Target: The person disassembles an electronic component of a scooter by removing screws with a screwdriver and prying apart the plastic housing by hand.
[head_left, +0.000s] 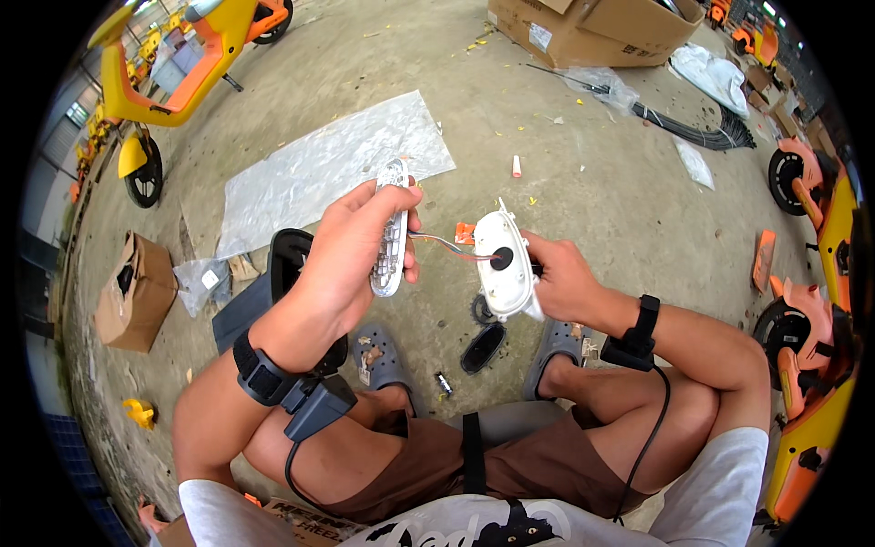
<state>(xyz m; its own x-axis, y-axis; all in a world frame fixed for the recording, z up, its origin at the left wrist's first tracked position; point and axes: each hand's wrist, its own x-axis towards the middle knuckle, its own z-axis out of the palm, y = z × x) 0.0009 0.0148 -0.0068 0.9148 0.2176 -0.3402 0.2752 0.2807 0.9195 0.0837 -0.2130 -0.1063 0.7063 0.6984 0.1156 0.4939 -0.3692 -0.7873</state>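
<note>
My left hand (339,251) grips a slim clear lamp insert (392,239) with silvery segments, held upright between thumb and fingers. In my right hand (567,278) is a white oval plastic lamp housing (497,284), its inner side facing left, with a round black spot. Thin coloured wires (444,242) run between the two pieces, which are apart. On the floor below lie a black oval cover (483,348), a dark ring-shaped part (481,309) and a small dark-and-silver cylinder (444,384). My right fingertips are hidden behind the housing.
A plastic sheet (319,173) lies ahead on the concrete. Cardboard boxes stand at left (141,292) and far right (592,32). Black cables (697,132) curve nearby. Yellow-and-orange scooters (173,87) stand on both sides. A dark shell-like part (241,314) sits beside my left forearm.
</note>
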